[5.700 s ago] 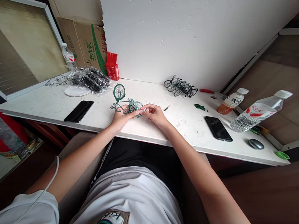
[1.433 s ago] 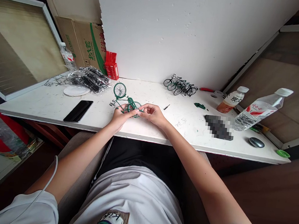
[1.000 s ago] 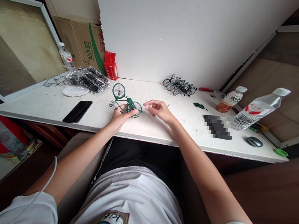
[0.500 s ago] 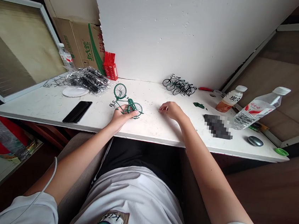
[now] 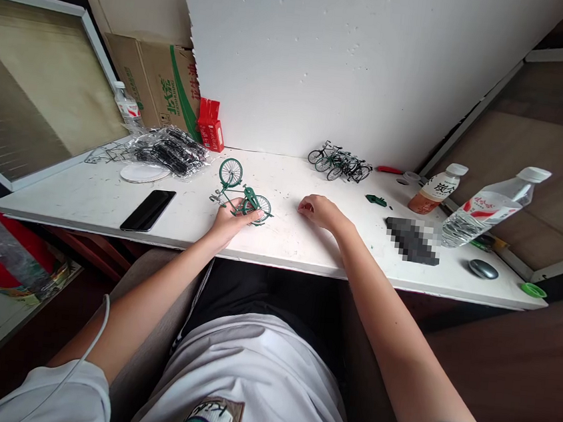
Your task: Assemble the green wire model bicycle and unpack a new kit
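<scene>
A green model bicycle (image 5: 251, 194) is in my left hand (image 5: 228, 224), tilted over the table. My thumb presses near one spoked wheel, while the other wheel points up and away to the left. My right hand (image 5: 322, 213) rests low over the white tabletop (image 5: 277, 247), right of the bicycle and apart from it. Its fingers are curled in to the thumb, and whatever lies between them is hidden. Beyond it stands a cluster of small dark and green model bicycles (image 5: 339, 161). Several small green parts (image 5: 376, 199) lie to the right.
On the left are a phone (image 5: 147, 210), a white disc (image 5: 144, 174), bagged black parts (image 5: 170, 151), a red box (image 5: 211, 126) and a carton (image 5: 161, 81). On the right stand a brown drink bottle (image 5: 437, 189) and a water bottle (image 5: 496, 207), near a mouse (image 5: 483, 268).
The view has shifted slightly. My right fingers have drawn closer together over the table. My left hand still holds the bicycle in much the same pose.
</scene>
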`<state>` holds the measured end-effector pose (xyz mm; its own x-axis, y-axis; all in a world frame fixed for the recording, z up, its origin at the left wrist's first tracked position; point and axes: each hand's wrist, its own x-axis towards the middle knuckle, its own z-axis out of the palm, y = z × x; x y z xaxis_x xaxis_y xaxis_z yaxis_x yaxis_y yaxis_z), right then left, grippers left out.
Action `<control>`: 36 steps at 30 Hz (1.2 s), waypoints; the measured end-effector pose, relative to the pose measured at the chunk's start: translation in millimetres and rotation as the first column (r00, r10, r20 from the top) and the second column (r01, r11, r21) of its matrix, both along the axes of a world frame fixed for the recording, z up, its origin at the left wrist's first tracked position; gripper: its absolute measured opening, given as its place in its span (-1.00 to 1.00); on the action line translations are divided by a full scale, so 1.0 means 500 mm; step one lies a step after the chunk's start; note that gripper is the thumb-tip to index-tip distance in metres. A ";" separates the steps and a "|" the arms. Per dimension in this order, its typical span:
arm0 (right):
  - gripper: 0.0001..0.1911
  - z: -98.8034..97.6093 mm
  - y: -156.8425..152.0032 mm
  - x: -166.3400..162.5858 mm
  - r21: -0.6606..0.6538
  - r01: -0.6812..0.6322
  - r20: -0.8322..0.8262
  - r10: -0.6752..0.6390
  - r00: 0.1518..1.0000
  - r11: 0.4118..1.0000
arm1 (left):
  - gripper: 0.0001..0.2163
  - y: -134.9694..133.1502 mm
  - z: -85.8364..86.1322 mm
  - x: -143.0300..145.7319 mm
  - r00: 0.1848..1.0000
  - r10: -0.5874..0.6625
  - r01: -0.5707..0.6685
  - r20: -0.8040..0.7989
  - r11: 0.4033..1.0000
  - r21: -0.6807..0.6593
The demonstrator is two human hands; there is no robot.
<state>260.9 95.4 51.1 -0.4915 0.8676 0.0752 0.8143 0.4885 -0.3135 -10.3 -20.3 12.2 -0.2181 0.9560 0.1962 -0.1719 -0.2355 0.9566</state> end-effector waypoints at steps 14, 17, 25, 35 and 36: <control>-0.85 -0.002 -0.001 -0.008 -0.020 0.025 0.022 -0.024 0.999 0.999 | -0.55 0.000 -0.002 0.001 1.000 0.004 -0.004 -0.009 1.000 -0.010; -0.87 -0.001 -0.004 -0.010 -0.039 0.049 0.031 -0.047 0.998 0.998 | -0.56 0.001 -0.003 0.001 1.000 0.001 -0.001 -0.012 1.000 -0.003; -0.83 -0.001 -0.006 -0.010 -0.054 0.065 0.042 -0.063 0.997 0.996 | -0.57 -0.001 0.001 0.002 1.000 0.000 -0.001 -0.026 1.000 -0.008; -0.79 -0.004 0.000 -0.009 -0.070 0.041 0.036 -0.038 0.999 0.997 | -0.55 -0.003 0.003 0.004 1.000 -0.002 0.001 -0.024 1.000 -0.023; -0.79 -0.006 0.001 -0.009 -0.063 0.035 0.026 -0.033 0.999 0.997 | -0.55 -0.003 0.003 0.004 1.000 -0.004 0.003 -0.026 1.000 -0.022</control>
<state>256.5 95.9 48.3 -0.4625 0.8866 0.0079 0.8382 0.4401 -0.3222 -8.2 -21.9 13.9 -0.2096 0.9609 0.1809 -0.1474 -0.2139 0.9657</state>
